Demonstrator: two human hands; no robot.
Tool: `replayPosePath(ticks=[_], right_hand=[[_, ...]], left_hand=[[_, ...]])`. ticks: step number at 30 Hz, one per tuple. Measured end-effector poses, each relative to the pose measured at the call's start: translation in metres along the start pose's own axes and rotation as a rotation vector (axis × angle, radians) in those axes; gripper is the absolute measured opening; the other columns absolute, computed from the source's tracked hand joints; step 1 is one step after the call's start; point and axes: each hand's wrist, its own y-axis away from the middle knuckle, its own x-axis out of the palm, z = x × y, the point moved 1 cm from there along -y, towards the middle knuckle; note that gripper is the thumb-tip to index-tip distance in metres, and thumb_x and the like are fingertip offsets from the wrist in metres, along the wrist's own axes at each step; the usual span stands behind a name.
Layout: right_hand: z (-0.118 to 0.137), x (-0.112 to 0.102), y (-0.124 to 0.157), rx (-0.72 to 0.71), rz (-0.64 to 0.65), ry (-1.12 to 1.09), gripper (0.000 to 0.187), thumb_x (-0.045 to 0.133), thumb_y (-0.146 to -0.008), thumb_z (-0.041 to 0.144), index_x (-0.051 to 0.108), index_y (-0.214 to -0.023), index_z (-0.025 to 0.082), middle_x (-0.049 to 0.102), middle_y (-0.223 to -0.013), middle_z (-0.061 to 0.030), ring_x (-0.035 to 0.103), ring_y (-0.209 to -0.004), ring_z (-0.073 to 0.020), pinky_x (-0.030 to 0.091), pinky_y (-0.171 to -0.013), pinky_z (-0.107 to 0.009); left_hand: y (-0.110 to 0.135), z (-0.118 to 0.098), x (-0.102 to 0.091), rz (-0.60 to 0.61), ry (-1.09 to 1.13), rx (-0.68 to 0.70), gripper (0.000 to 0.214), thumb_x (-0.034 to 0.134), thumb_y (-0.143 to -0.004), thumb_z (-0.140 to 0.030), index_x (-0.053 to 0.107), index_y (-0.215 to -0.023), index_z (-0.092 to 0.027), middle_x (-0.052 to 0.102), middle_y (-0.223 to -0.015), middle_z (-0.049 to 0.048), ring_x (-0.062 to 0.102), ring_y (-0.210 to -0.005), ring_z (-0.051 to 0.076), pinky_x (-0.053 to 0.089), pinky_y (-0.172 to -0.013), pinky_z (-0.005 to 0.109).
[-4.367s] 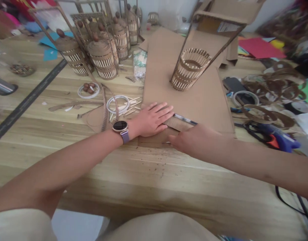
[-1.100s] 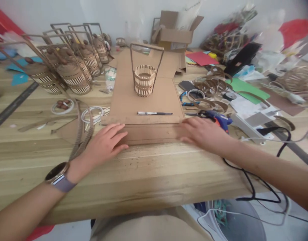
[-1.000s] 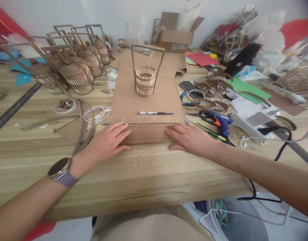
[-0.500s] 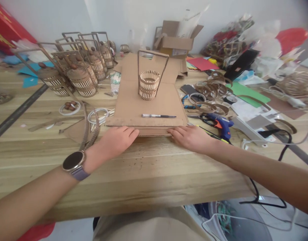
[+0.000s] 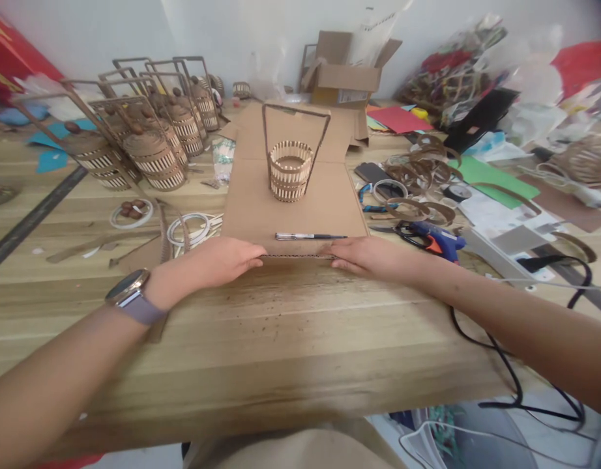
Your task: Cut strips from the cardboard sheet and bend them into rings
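Observation:
A brown cardboard sheet (image 5: 324, 212) lies across the middle of the table, its near edge raised a little. My left hand (image 5: 227, 259) grips that edge at the left corner, thumb below and fingers on top. At the right corner my right hand (image 5: 366, 257) holds the same edge in the same way. On the sheet, just behind my hands, rests a pen (image 5: 310, 236). Farther back on it stands a small slatted basket (image 5: 289, 176) with a tall handle, upright and without a lid.
Several lidded baskets (image 5: 156, 159) crowd the back left. White tape rolls (image 5: 189, 228) lie left of the sheet. To the right are a blue glue gun (image 5: 440, 240), curled brown strips (image 5: 422, 163) and a power strip (image 5: 500, 251) with a black cable. An open carton (image 5: 347, 78) stands behind.
My hands have closed around the cardboard's near edge, with the thumbs now below. The front flap that hung below the edge no longer shows. The pen and basket remain on the sheet.

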Motion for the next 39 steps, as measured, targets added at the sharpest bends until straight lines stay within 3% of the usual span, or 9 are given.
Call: replayPosePath(ticks=[5, 11, 19, 22, 25, 29, 35, 39], right_hand=[[0.001, 0.004, -0.001, 0.044, -0.03, 0.208, 0.032, 0.036, -0.104, 0.033, 0.064, -0.105, 0.018, 0.073, -0.095, -0.0101, 0.069, -0.081, -0.0207, 0.045, -0.067, -0.029], [0.005, 0.027, 0.007, -0.013, -0.256, 0.562, 0.022, 0.043, -0.101, 0.021, 0.064, -0.1, 0.017, 0.069, -0.075, -0.0049, 0.064, -0.068, -0.0175, 0.034, -0.055, -0.029], [0.006, 0.036, 0.01, -0.051, -0.463, 0.768, 0.024, 0.043, -0.098, 0.01, 0.066, -0.101, 0.017, 0.065, -0.067, -0.0018, 0.058, -0.06, -0.0154, 0.032, -0.056, -0.029], [0.003, 0.04, 0.008, -0.054, -0.505, 0.722, 0.023, 0.044, -0.102, 0.023, 0.066, -0.103, 0.015, 0.066, -0.07, -0.0028, 0.059, -0.064, -0.016, 0.034, -0.059, -0.029], [-0.001, 0.043, 0.007, -0.032, -0.499, 0.594, 0.042, 0.04, -0.104, 0.045, 0.066, -0.108, 0.013, 0.069, -0.078, -0.0065, 0.062, -0.072, -0.0183, 0.036, -0.062, -0.03], [-0.002, 0.042, 0.007, -0.013, -0.455, 0.458, 0.038, 0.037, -0.105, 0.036, 0.067, -0.109, 0.014, 0.072, -0.084, -0.0079, 0.065, -0.079, -0.0187, 0.039, -0.065, -0.03], [0.003, 0.044, 0.01, 0.029, -0.497, 0.277, 0.039, 0.038, -0.104, 0.039, 0.069, -0.102, 0.015, 0.074, -0.086, -0.0089, 0.067, -0.08, -0.0195, 0.045, -0.067, -0.029], [0.008, 0.05, 0.011, 0.084, -0.504, 0.221, 0.034, 0.043, -0.103, 0.036, 0.07, -0.104, 0.016, 0.075, -0.09, -0.0104, 0.069, -0.083, -0.0207, 0.048, -0.068, -0.03]], left_hand=[[-0.001, -0.001, 0.006, -0.046, -0.153, -0.017, 0.017, 0.047, -0.101, -0.022, 0.064, -0.101, -0.019, 0.075, -0.084, 0.0048, 0.07, -0.073, 0.022, 0.04, -0.057, 0.028], [0.012, -0.01, 0.021, -0.257, -0.408, 0.057, 0.021, 0.047, -0.091, -0.004, 0.061, -0.098, -0.018, 0.067, -0.076, 0.0028, 0.066, -0.065, 0.02, 0.037, -0.049, 0.027], [0.008, -0.017, 0.033, -0.56, -0.54, 0.094, 0.026, 0.039, -0.093, -0.002, 0.061, -0.088, -0.016, 0.061, -0.068, 0.0028, 0.058, -0.055, 0.019, 0.035, -0.045, 0.029], [0.006, -0.015, 0.036, -0.61, -0.486, 0.101, 0.027, 0.039, -0.103, -0.024, 0.062, -0.092, -0.015, 0.064, -0.073, 0.0053, 0.06, -0.057, 0.019, 0.036, -0.047, 0.029], [0.004, -0.014, 0.037, -0.632, -0.409, 0.109, 0.043, 0.032, -0.106, -0.042, 0.063, -0.103, -0.011, 0.069, -0.08, 0.0083, 0.063, -0.062, 0.02, 0.038, -0.049, 0.029], [0.004, -0.014, 0.035, -0.634, -0.349, 0.093, 0.039, 0.03, -0.106, -0.03, 0.064, -0.1, -0.013, 0.07, -0.079, 0.006, 0.064, -0.062, 0.019, 0.037, -0.05, 0.03], [0.007, -0.018, 0.037, -0.544, -0.25, 0.041, 0.038, 0.036, -0.106, -0.03, 0.063, -0.083, -0.017, 0.066, -0.068, 0.0046, 0.063, -0.062, 0.02, 0.033, -0.047, 0.028], [0.01, -0.023, 0.04, -0.556, -0.307, 0.039, 0.036, 0.04, -0.105, -0.027, 0.061, -0.077, -0.017, 0.064, -0.063, 0.0035, 0.061, -0.059, 0.019, 0.035, -0.047, 0.027]])
